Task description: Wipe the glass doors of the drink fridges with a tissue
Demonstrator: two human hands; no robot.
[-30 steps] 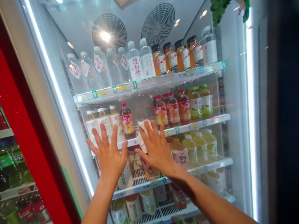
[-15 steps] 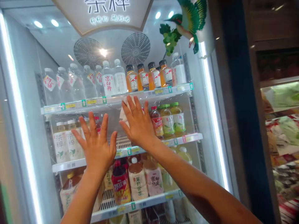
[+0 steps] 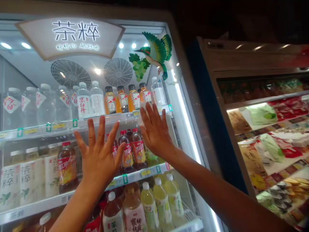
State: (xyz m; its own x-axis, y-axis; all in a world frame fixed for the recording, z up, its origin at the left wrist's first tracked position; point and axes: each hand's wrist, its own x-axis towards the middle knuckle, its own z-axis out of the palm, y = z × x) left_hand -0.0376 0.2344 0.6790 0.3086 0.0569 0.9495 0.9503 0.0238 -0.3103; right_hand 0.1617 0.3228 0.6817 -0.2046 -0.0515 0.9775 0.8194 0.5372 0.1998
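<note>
My left hand [image 3: 98, 156] lies flat with fingers spread against the glass door of a lit drinks cooler, in front of the middle shelf. My right hand [image 3: 155, 133] presses a thin white cloth [image 3: 140, 121] to the same glass, farther right. Most of the cloth is hidden under its fingers; whether it is fabric or paper I cannot tell. Behind the glass, red-capped tea bottles [image 3: 125, 151] stand between the two hands. Orange drink bottles [image 3: 122, 100] with dark caps are on the shelf above.
A lit fan-shaped sign [image 3: 72, 37] and a green bird sticker [image 3: 154, 51] mark the upper part of the cooler. Clear water bottles [image 3: 45, 104] line the top shelf. To the right, past a dark blue panel [image 3: 205, 106], stands an open display shelf [image 3: 270, 127] of packaged goods.
The view has swung right and up, bringing in more of the right-hand shelves. My right hand with the cloth has moved rightward across the glass. My left hand stays spread on the door.
</note>
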